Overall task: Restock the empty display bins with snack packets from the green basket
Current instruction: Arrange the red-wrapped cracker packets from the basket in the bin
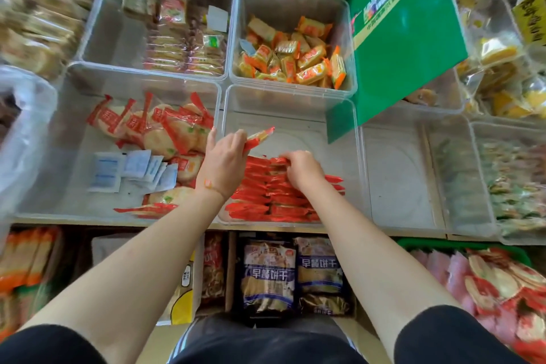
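One red snack packet (259,137) is pinched between thumb and fingers of the left hand (222,160), held tilted above the clear bin (291,103) in the middle of the front row. On the near half of that bin's floor, red packets (276,195) are laid in overlapping rows, two columns side by side; their exact number cannot be counted, as hands and wrappers overlap. The far half of the bin floor is bare. The right hand (302,167) is lowered onto the far end of the stacked rows, its fingers curled down over the edge of the topmost packets; whether one is actually gripped cannot be told. Both forearms are stretched forward from the bottom of the view, the left wrist bearing a thin bracelet (211,186).

The green basket (461,245) is seen at lower right, below the shelf edge, with red-and-white round snack packs heaped in it.

To the left, a second clear bin (141,80) holds red-wrapped round crackers and roughly six small white sachets (133,170). Behind the middle bin, one bin of orange-and-yellow packets (295,60) is seen. To the right, a bare clear bin (396,174) is set just beside the middle one. One green sign (407,38) is leaned over the bins' right corner.
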{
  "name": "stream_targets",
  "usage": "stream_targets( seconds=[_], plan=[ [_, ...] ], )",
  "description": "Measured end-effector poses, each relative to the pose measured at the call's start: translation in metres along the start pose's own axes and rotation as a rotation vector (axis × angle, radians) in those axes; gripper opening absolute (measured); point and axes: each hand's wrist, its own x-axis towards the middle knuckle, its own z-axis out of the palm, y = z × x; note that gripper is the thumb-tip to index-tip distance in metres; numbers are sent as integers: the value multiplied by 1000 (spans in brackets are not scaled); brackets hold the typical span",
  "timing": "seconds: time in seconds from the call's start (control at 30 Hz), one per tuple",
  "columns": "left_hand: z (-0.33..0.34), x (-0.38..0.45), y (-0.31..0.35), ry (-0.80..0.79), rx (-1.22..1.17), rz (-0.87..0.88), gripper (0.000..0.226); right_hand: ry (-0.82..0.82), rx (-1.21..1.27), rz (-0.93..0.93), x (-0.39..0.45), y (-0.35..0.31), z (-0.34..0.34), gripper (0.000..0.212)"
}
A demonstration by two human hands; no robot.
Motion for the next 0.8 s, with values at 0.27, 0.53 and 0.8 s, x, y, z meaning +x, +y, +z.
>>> stream_targets(
  seconds=[0.27, 0.53, 0.8],
  plan=[
    [0, 0, 1, -2, 11, 2, 7, -354, -116, -52, 0, 1, -24, 43],
    [1, 0, 0, -19, 36, 22, 4, 216, 161, -360, -17, -27, -50, 58],
    [-2, 1, 1, -60, 45, -20, 23, 406, 47, -533, -15, -44, -35, 11]
  ],
)
